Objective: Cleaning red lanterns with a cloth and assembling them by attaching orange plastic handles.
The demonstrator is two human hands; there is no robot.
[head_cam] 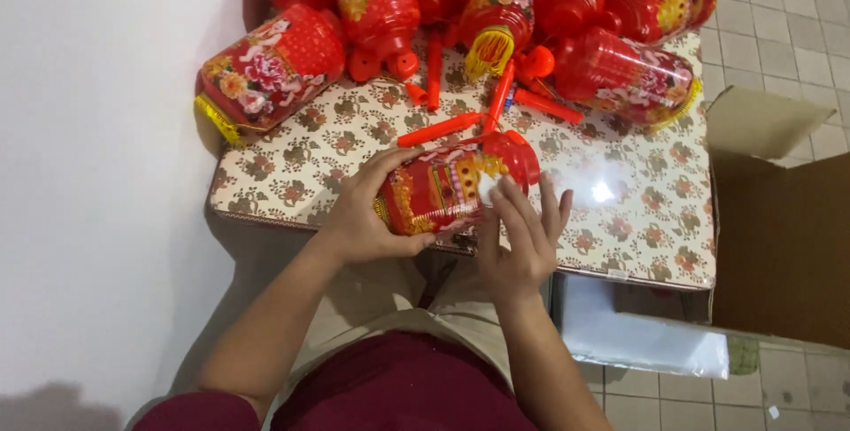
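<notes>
Red lantern: lying on its side at the near edge of the floral-covered bench. Left hand wrapped around its gold-fringed end. Right hand, fingers spread, fingertips touching its side. More red lanterns and red sticks heaped at 12 o'clock. Cardboard box at 3 o'clock.

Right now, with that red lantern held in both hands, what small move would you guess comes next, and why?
Probably pressing the small white piece down onto the lantern. The left hand grips the lantern's gold-trimmed end, holding it on its side over the table edge, while the right hand's fingertips rest on that white piece. What the piece is, I cannot tell.
</notes>
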